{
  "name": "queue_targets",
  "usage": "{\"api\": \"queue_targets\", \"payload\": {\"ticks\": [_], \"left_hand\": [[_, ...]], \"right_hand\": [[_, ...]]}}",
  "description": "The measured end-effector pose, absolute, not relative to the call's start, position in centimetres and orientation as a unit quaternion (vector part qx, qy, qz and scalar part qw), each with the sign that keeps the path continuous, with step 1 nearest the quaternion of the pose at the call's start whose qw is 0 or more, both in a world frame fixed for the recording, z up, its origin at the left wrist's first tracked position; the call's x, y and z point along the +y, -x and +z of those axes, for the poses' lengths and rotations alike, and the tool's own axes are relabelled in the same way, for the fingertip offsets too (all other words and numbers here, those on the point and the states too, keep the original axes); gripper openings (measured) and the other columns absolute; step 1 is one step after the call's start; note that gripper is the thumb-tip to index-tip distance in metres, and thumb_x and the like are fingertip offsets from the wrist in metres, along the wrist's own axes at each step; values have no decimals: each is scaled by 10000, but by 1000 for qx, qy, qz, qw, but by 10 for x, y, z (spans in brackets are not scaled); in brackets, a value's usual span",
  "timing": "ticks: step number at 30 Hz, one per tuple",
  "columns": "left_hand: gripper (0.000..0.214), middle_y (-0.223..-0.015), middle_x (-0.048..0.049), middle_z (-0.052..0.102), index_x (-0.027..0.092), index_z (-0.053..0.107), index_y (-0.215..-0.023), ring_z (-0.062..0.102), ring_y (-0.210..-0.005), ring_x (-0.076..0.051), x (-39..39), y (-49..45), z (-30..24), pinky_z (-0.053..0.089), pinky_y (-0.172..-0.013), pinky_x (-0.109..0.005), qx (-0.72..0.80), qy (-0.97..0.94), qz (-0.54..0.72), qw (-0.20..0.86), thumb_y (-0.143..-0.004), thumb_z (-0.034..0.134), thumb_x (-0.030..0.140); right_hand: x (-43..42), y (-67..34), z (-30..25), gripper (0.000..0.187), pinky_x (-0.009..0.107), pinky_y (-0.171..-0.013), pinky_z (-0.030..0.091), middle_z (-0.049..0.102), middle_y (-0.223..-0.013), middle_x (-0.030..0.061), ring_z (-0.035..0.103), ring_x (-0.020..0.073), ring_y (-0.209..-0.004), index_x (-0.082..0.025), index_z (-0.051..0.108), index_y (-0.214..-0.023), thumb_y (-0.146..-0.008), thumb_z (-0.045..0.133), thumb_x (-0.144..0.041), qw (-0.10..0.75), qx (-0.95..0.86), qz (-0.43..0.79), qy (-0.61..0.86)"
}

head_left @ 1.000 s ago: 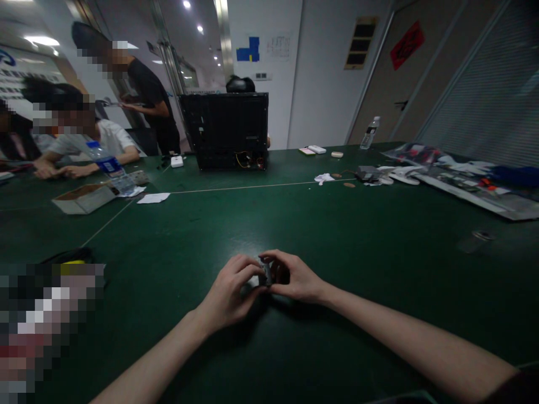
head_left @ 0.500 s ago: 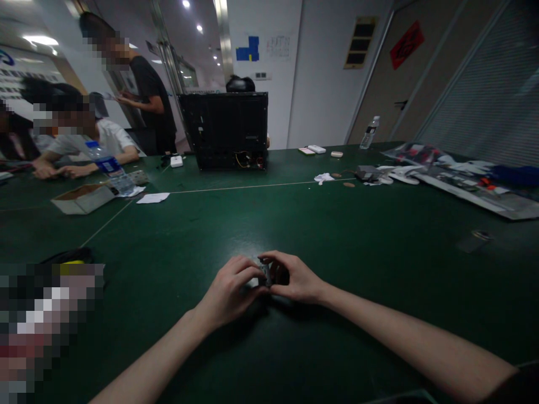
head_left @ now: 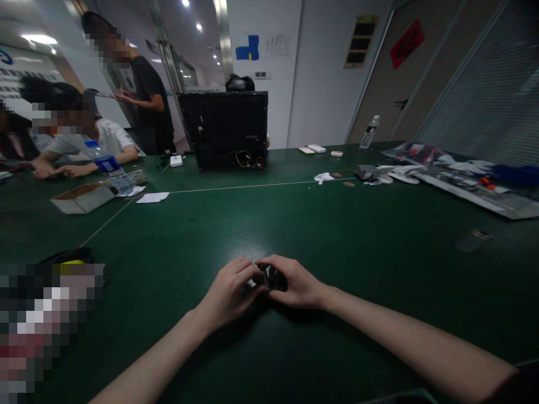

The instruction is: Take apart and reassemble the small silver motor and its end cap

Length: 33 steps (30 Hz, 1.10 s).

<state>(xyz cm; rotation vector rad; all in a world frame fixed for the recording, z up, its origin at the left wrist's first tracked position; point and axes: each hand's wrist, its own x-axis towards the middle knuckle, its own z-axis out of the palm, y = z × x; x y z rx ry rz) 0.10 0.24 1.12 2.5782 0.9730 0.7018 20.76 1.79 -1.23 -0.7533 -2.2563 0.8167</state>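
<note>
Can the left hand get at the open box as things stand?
Probably not straight off: the left hand is busy at a small dark part with the right hand, and the open box sits well ahead to its left. Nothing visible blocks the way between, though.

An office, it seems: green bench beneath the hands, lettered wall sign beyond leftward, door and slatted blind beyond rightward.

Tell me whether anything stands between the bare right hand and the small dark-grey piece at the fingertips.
Nothing visible does: the bare right hand and the bare left hand meet around the small dark-grey piece, which they partly hide.
</note>
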Motion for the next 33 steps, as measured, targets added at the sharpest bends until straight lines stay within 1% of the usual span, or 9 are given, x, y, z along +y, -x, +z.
{"api": "queue_targets", "payload": {"ticks": [4,7,10,14,20,25,29,31,33], "left_hand": [[42,-866,-41,585,185,548,-884,545,-802,-187,1,-1,13,455,-708,-313,340,-890,253,167,-843,549,195],[67,-859,-43,588,186,555,-883,558,-791,-184,1,-1,15,459,-707,-309,362,-870,279,183,-868,491,193],[101,-849,-42,592,185,552,-885,563,-788,-184,2,-1,17,458,-713,-308,385,-851,304,188,-882,452,189],[70,-867,-44,584,183,539,-891,555,-804,-194,2,1,16,452,-726,-319,388,-852,295,192,-860,495,227],[133,-873,-42,570,184,512,-902,546,-787,-201,3,-1,11,450,-707,-326,414,-848,265,199,-809,567,261],[141,-890,-48,576,186,506,-913,554,-807,-209,3,-2,12,457,-727,-345,418,-843,259,217,-808,560,264],[136,-896,-58,565,185,491,-922,550,-823,-216,3,-1,14,460,-751,-366,416,-842,262,224,-837,520,288],[179,-926,-69,562,185,483,-972,547,-856,-225,2,0,15,459,-773,-377,408,-843,273,219,-837,518,297],[283,-982,-86,556,185,469,-1046,541,-906,-243,1,0,18,456,-802,-391,393,-850,283,207,-806,559,306]], "right_hand": [[18,-208,-12,552,287,-765,472,583,-1082,80,561,158,-875,-160,469,-1232,-729,679,-242,309,-851,315,285],[18,-208,-14,562,270,-715,483,583,-1061,76,566,137,-803,-156,464,-1227,-718,684,-246,320,-837,329,298],[18,-208,-15,575,262,-697,484,579,-1059,70,564,127,-777,-162,463,-1219,-693,691,-202,339,-827,325,308],[18,-208,-14,565,256,-690,483,569,-1075,74,559,124,-776,-166,461,-1224,-705,682,-199,343,-826,324,307],[18,-207,-14,551,246,-682,475,576,-1045,70,548,119,-765,-159,463,-1222,-708,659,-157,347,-836,309,292],[17,-207,-14,549,257,-698,469,577,-1042,68,537,122,-770,-163,456,-1229,-711,638,-140,354,-844,285,285],[16,-208,-14,574,261,-701,468,575,-1055,71,538,129,-787,-169,454,-1239,-700,648,-149,354,-844,282,288],[16,-208,-16,585,263,-703,473,576,-1068,71,546,132,-795,-175,455,-1241,-691,655,-150,356,-837,286,300],[17,-207,-19,594,260,-710,481,576,-1094,72,563,136,-825,-181,442,-1251,-697,653,-155,361,-828,301,307]]}}
